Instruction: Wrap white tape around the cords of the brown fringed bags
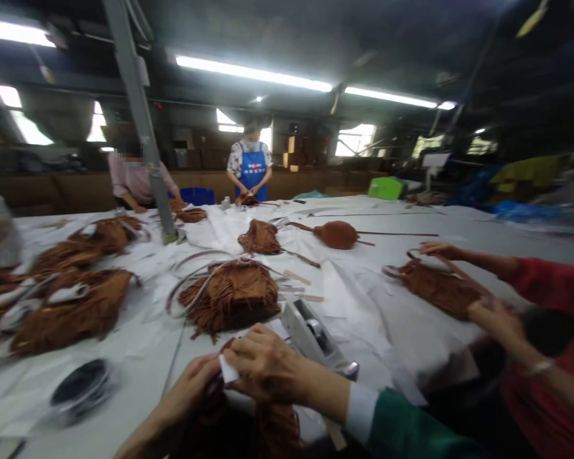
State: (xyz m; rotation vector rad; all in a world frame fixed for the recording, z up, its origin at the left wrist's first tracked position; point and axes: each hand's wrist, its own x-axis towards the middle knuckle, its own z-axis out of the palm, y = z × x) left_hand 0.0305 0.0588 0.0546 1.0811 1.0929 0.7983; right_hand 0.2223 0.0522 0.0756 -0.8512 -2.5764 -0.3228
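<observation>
At the near table edge, my right hand (268, 366) is closed, with its fingers pinching a small white piece (228, 370) that looks like paper or cloth. My left hand (194, 386) is closed right beside it, its fingertips against the white piece's edge; whatever else it grips is hidden. Below both hands hangs a brown fringed bag (278, 426), mostly in shadow and covered by my forearm. Just beyond my right hand stands a grey tape dispenser (310, 331). Another brown fringed bag (239, 290) with a looped strap lies ahead of my hands.
Several brown fringed bags (76, 306) lie at left, near a round dark-topped container (80, 382). A grey post (143, 115) rises from the white-covered table. At right, a red-sleeved co-worker's hands hold a bag (437, 290). Two people (253, 166) work across the table.
</observation>
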